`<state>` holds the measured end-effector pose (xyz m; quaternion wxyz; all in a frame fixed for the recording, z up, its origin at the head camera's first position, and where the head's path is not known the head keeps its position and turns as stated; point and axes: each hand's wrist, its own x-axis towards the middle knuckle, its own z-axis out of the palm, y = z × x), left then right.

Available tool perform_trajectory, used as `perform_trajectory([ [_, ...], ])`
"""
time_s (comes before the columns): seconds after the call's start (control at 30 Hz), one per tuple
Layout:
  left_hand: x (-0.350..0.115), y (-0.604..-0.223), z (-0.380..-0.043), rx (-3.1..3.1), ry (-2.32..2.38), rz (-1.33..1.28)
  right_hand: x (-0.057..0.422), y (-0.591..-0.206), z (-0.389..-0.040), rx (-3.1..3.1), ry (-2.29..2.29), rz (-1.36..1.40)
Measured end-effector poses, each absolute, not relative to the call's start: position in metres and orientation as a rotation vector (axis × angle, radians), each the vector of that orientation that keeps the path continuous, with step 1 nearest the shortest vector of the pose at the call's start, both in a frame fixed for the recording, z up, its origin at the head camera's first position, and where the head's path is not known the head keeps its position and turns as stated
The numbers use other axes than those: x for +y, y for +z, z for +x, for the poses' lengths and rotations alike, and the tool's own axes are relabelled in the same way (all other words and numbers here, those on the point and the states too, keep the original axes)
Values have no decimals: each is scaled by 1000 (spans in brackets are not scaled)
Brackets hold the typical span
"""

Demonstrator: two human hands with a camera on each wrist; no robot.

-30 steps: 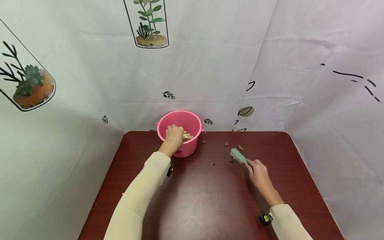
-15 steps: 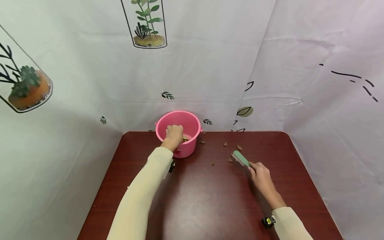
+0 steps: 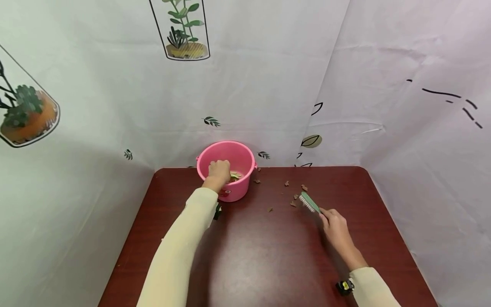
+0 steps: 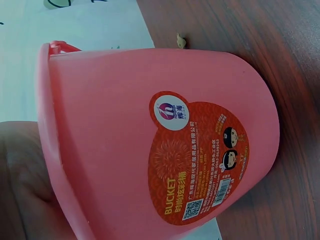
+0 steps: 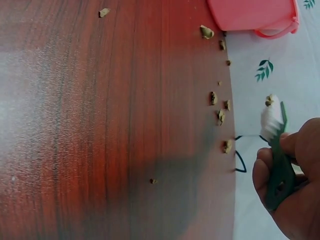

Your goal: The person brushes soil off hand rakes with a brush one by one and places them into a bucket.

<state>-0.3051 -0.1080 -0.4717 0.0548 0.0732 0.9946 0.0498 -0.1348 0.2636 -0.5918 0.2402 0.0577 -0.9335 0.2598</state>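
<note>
My left hand point(image 3: 218, 171) reaches over the near rim of a pink plastic bucket point(image 3: 241, 191), its fingers down inside. The bucket wall hides the fingertips in the left wrist view, so I cannot tell whether they hold anything. Pale yellow-green pieces point(image 3: 235, 175) show inside the bucket beside this hand. To the right, my right hand point(image 3: 337, 228) grips the handle of a green brush point(image 3: 309, 202) with white bristles, raised above the table. A brown scrap point(image 5: 269, 101) clings to the bristles in the right wrist view.
Small brown scraps point(image 3: 304, 187) lie scattered on the dark red wooden table point(image 3: 264, 256), between the bucket and the brush and along the back edge. White patterned cloth point(image 3: 268, 85) hangs behind and at both sides. The bucket stands near the table's back edge.
The brush has shifted slightly right and nearer to me, and its bristles show more. My left hand stays in the bucket, where the visible pale pieces have changed position. The head view has shifted slightly.
</note>
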Motion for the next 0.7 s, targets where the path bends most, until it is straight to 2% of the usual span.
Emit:
perform_trajectory([
  [0.3, -124, -461, -290, 3244, 342, 308, 262, -593, -124, -2547, 735, 136],
  [0.7, -188, -477, -244, 3705, 796, 917, 259, -609, -111, -2686, 883, 1],
])
